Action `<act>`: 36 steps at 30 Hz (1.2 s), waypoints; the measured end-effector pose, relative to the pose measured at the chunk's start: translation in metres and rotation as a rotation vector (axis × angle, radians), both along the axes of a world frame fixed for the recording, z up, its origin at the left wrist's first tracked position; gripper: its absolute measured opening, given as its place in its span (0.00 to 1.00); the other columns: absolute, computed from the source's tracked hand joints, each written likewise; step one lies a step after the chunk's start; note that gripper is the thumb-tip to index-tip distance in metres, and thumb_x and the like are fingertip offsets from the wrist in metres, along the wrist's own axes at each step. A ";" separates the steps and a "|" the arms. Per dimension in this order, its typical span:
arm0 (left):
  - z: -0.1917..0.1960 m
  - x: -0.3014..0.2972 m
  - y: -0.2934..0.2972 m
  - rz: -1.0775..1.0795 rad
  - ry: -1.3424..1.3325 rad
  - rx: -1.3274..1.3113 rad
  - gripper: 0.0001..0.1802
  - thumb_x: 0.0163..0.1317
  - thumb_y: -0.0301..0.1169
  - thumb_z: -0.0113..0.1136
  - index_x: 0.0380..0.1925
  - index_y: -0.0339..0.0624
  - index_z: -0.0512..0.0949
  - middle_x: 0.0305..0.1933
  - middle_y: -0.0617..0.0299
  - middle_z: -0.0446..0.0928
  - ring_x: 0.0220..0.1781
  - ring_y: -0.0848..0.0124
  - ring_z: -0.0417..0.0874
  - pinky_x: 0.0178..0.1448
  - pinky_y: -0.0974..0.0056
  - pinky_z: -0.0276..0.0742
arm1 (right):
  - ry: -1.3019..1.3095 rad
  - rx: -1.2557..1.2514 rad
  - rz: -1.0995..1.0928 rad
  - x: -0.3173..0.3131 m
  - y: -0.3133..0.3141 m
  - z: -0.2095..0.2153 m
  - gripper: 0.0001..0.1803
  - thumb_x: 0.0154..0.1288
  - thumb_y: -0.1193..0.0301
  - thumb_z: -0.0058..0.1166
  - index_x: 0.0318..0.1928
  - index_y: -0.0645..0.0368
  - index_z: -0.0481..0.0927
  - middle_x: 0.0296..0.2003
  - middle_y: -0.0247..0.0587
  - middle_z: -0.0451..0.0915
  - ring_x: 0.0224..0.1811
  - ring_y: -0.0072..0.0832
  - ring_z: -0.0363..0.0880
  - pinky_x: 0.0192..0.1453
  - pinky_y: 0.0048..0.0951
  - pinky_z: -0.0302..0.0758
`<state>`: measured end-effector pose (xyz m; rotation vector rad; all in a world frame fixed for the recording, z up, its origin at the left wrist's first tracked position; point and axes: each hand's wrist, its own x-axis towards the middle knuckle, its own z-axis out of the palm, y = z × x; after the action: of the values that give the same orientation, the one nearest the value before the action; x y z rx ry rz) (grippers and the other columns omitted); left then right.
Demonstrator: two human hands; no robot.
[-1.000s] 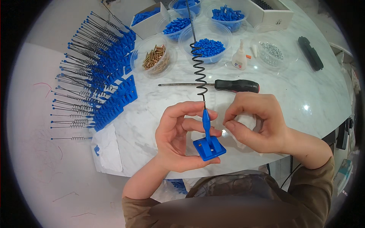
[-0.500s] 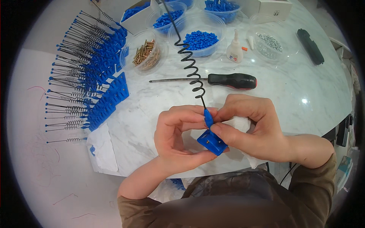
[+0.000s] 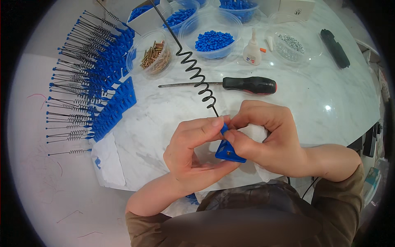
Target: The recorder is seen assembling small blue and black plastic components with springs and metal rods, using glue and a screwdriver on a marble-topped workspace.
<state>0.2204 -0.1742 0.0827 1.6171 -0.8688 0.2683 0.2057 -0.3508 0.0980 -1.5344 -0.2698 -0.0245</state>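
Observation:
Above the near part of the table, both hands grip one blue plastic bracket [image 3: 228, 154]. A black wire [image 3: 194, 72] with a coiled middle rises from its narrow neck and leans up to the left. My left hand [image 3: 185, 150] is closed around the piece, its thumb under the flat base and its fingertips at the neck. My right hand [image 3: 271, 140] pinches the neck between thumb and forefinger, hiding part of it. A white tissue [image 3: 258, 132] shows behind and below the right hand's fingers; I cannot tell whether it is held too.
Several finished-looking blue brackets with coiled wires [image 3: 109, 66] fan out at the left. A black-handled screwdriver [image 3: 249, 85] lies mid-table. Behind it stand tubs of brass-coloured screws [image 3: 153, 55], blue beads [image 3: 214, 41] and metal nuts [image 3: 290, 45], plus a glue bottle [image 3: 252, 51].
The bracket has turned in my hands, and its coiled wire now leans further left. My left fingertips have shifted onto the neck next to my right fingers.

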 end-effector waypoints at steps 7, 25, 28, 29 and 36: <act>0.002 -0.001 -0.001 0.040 0.025 0.017 0.36 0.38 0.19 0.75 0.52 0.32 0.71 0.49 0.49 0.74 0.46 0.64 0.82 0.45 0.66 0.84 | -0.011 0.002 0.008 0.001 0.000 0.000 0.06 0.54 0.78 0.58 0.31 0.69 0.79 0.24 0.36 0.74 0.28 0.18 0.70 0.32 0.23 0.65; 0.005 -0.003 -0.004 0.108 0.055 0.043 0.32 0.37 0.20 0.74 0.48 0.33 0.76 0.45 0.52 0.77 0.42 0.67 0.82 0.40 0.68 0.83 | 0.071 0.009 0.036 0.002 -0.002 0.003 0.09 0.54 0.74 0.59 0.32 0.70 0.81 0.24 0.39 0.77 0.28 0.19 0.72 0.32 0.24 0.67; 0.005 -0.002 -0.004 0.115 0.056 0.036 0.31 0.37 0.21 0.74 0.48 0.33 0.76 0.44 0.52 0.78 0.42 0.67 0.82 0.39 0.68 0.83 | 0.059 0.025 0.033 0.002 -0.002 0.002 0.09 0.53 0.74 0.59 0.32 0.70 0.81 0.24 0.39 0.77 0.28 0.19 0.72 0.32 0.23 0.66; 0.005 -0.002 -0.004 0.111 0.066 0.025 0.32 0.37 0.21 0.74 0.48 0.33 0.76 0.44 0.52 0.78 0.41 0.68 0.82 0.39 0.68 0.83 | 0.065 0.013 0.031 0.002 -0.001 0.002 0.09 0.53 0.74 0.60 0.32 0.70 0.81 0.24 0.39 0.77 0.28 0.18 0.71 0.32 0.23 0.66; 0.006 -0.001 -0.004 0.125 0.066 0.067 0.32 0.37 0.22 0.75 0.47 0.33 0.77 0.44 0.52 0.78 0.40 0.68 0.82 0.40 0.68 0.83 | 0.120 0.000 0.045 0.003 -0.002 0.002 0.10 0.54 0.73 0.60 0.32 0.70 0.81 0.24 0.39 0.78 0.29 0.17 0.72 0.33 0.23 0.67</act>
<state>0.2194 -0.1777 0.0885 1.7365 -0.7338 0.2739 0.2091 -0.3529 0.0997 -1.5233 -0.2087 0.1022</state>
